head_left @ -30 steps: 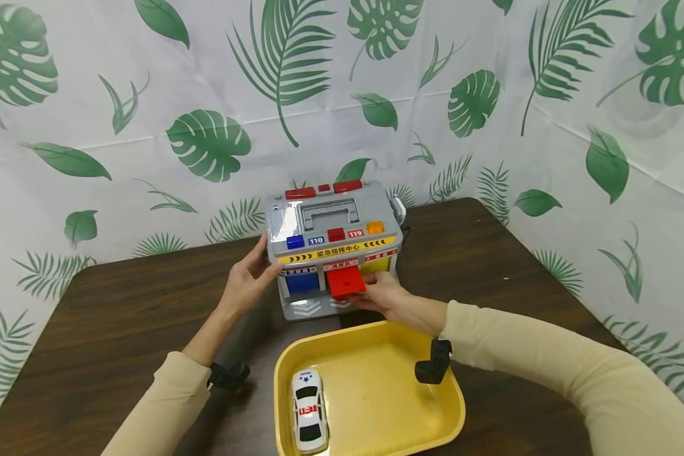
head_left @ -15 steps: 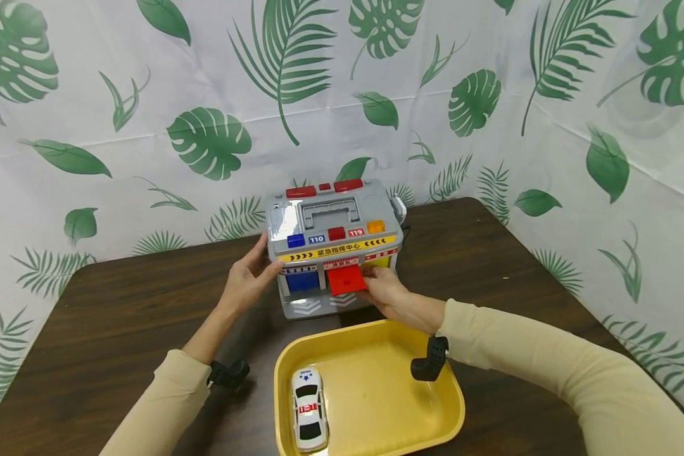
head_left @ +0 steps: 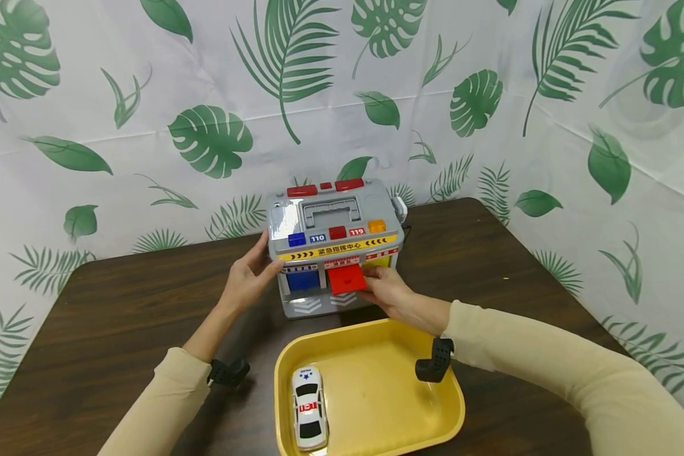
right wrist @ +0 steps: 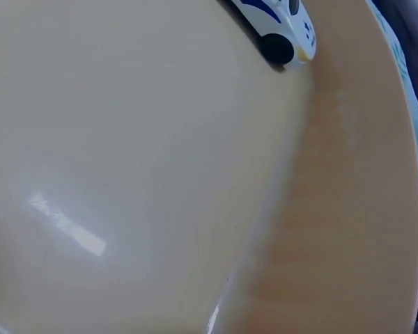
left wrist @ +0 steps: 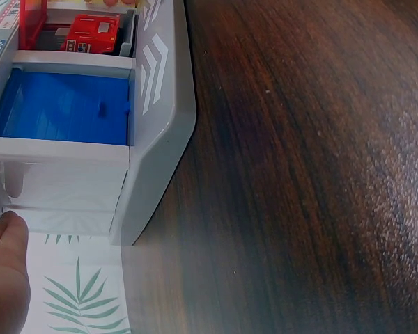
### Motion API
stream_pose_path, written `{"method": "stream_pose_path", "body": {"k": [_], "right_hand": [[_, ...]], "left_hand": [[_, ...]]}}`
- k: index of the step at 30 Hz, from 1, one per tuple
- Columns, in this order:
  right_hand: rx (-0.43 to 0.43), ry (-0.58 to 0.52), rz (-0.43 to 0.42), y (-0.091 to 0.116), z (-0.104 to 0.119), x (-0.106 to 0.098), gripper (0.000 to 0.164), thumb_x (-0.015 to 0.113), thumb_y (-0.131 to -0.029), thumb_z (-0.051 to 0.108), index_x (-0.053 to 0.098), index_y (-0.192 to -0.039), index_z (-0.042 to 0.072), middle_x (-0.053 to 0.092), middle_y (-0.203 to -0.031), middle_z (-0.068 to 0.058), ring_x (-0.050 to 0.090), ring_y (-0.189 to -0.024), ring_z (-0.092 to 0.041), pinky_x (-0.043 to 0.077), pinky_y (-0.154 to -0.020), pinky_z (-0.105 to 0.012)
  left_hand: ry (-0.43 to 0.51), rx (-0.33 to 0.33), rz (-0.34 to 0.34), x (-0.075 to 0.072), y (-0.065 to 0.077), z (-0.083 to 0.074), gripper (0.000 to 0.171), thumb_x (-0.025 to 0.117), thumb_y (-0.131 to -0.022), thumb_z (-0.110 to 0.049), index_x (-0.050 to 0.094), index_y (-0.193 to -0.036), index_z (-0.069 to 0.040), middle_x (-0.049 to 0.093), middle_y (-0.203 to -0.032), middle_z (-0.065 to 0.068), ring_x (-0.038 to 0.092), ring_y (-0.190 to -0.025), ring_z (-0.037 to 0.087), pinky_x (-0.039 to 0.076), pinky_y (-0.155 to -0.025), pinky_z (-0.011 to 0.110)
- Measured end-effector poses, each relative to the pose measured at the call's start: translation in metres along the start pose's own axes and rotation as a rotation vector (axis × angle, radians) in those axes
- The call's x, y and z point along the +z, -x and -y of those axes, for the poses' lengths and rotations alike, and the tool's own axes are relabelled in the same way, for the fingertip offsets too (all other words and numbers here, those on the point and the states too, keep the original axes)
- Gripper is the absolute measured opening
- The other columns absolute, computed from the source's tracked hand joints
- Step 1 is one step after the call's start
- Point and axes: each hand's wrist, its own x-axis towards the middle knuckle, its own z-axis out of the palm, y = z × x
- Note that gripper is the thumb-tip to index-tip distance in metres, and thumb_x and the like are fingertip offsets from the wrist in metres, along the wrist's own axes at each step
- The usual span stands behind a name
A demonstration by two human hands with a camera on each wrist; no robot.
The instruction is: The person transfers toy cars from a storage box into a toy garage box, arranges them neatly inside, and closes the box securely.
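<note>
A grey toy rescue station (head_left: 330,218) stands on the table. My left hand (head_left: 245,282) rests against its left end, fingers extended and thumb at the front corner. The red door (head_left: 348,280) of the middle bay is swung up and sticks out. My right hand (head_left: 389,292) is at that door's right edge; some fingertips are hidden behind it, so its hold is unclear. In the left wrist view a red toy truck (left wrist: 94,33) sits inside the middle bay. Beside it the blue door (left wrist: 63,108) is down. The yellow door (head_left: 383,261) is partly hidden.
A yellow tray (head_left: 457,405) stands in front of the station. A white toy police car (head_left: 309,408) lies along its left side. Dark wood table (head_left: 148,323) spreads around them. A leaf-patterned cloth (head_left: 148,152) hangs behind and to the right.
The right hand's fingers have drawn up slightly from beneath the red door, which stays raised. The left hand has kept its place on the station.
</note>
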Motion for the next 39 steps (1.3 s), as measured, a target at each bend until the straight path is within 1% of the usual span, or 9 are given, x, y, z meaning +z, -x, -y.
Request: {"method": "stream_pose_path", "body": {"k": [6, 8, 11, 16, 23, 27, 32, 36, 39], "right_hand": [[-0.003, 0.085, -0.059, 0.013, 0.005, -0.010, 0.040, 0.043, -0.101, 0.015, 0.037, -0.134, -0.007, 0.049, -0.127, -0.021, 0.053, -0.103, -0.024, 0.045, -0.102, -0.041], [-0.019, 0.102, -0.070, 0.019, 0.007, -0.012, 0.043, 0.045, -0.100, 0.019, 0.036, -0.134, -0.007, 0.047, -0.127, -0.022, 0.051, -0.106, -0.028, 0.044, -0.103, -0.042], [-0.033, 0.120, -0.082, 0.027, 0.009, -0.016, 0.050, 0.050, -0.098, 0.025, 0.034, -0.134, -0.005, 0.044, -0.132, -0.022, 0.046, -0.117, -0.035, 0.040, -0.105, -0.045], [-0.045, 0.139, -0.112, 0.033, 0.010, -0.016, 0.061, 0.060, -0.093, 0.027, 0.030, -0.136, -0.004, 0.040, -0.135, -0.021, 0.042, -0.122, -0.037, 0.039, -0.106, -0.046], [-0.064, 0.188, -0.171, 0.034, 0.009, -0.010, 0.063, 0.065, -0.089, 0.025, 0.030, -0.135, 0.000, 0.043, -0.120, -0.017, 0.044, -0.105, -0.029, 0.044, -0.099, -0.041], [-0.077, 0.214, -0.196, 0.035, 0.008, -0.009, 0.072, 0.067, -0.088, 0.025, 0.024, -0.140, 0.001, 0.039, -0.130, -0.020, 0.040, -0.112, -0.030, 0.038, -0.105, -0.046], [-0.092, 0.281, -0.218, 0.035, 0.007, -0.010, 0.087, 0.070, -0.085, 0.025, 0.014, -0.147, 0.000, 0.020, -0.148, -0.023, 0.029, -0.131, -0.036, 0.029, -0.112, -0.050], [-0.092, 0.331, -0.231, 0.031, 0.006, -0.009, 0.092, 0.071, -0.084, 0.026, 0.010, -0.148, -0.002, 0.014, -0.152, -0.024, 0.024, -0.137, -0.038, 0.029, -0.111, -0.051], [-0.085, 0.361, -0.247, 0.028, 0.005, -0.009, 0.093, 0.072, -0.084, 0.027, 0.011, -0.148, -0.002, 0.014, -0.151, -0.024, 0.025, -0.136, -0.038, 0.028, -0.112, -0.052]], "left_hand": [[-0.009, 0.005, -0.005, 0.000, 0.000, 0.000, 0.067, 0.059, -0.093, -0.010, 0.022, -0.149, -0.008, 0.029, -0.152, 0.011, 0.041, -0.131, 0.030, 0.037, -0.104, 0.038], [-0.015, 0.004, -0.008, 0.000, -0.001, -0.001, 0.067, 0.059, -0.092, -0.010, 0.023, -0.149, -0.008, 0.029, -0.152, 0.010, 0.042, -0.131, 0.030, 0.038, -0.104, 0.037], [-0.022, 0.001, -0.007, -0.001, -0.001, -0.002, 0.068, 0.059, -0.093, -0.011, 0.023, -0.149, -0.008, 0.028, -0.152, 0.010, 0.041, -0.131, 0.030, 0.037, -0.104, 0.036], [-0.025, -0.008, -0.006, -0.002, 0.000, -0.004, 0.067, 0.059, -0.093, -0.012, 0.023, -0.149, -0.009, 0.028, -0.153, 0.009, 0.040, -0.132, 0.029, 0.037, -0.105, 0.038], [-0.017, 0.010, -0.002, -0.002, -0.001, -0.002, 0.067, 0.059, -0.092, -0.010, 0.023, -0.149, -0.008, 0.029, -0.152, 0.011, 0.042, -0.130, 0.030, 0.038, -0.105, 0.039], [-0.015, 0.019, -0.008, -0.002, -0.002, -0.002, 0.066, 0.059, -0.092, -0.009, 0.024, -0.148, -0.007, 0.030, -0.151, 0.011, 0.043, -0.130, 0.029, 0.038, -0.105, 0.039], [0.004, 0.041, -0.009, -0.001, -0.002, 0.000, 0.066, 0.059, -0.092, -0.006, 0.024, -0.147, -0.004, 0.034, -0.149, 0.015, 0.044, -0.127, 0.030, 0.040, -0.103, 0.034], [0.013, 0.037, -0.015, -0.001, -0.003, 0.000, 0.065, 0.060, -0.091, -0.006, 0.026, -0.147, -0.004, 0.037, -0.146, 0.017, 0.047, -0.125, 0.029, 0.042, -0.100, 0.029], [0.014, 0.027, -0.015, -0.002, -0.003, 0.001, 0.066, 0.060, -0.091, -0.007, 0.026, -0.147, -0.005, 0.038, -0.146, 0.016, 0.047, -0.125, 0.029, 0.042, -0.101, 0.031]]}}
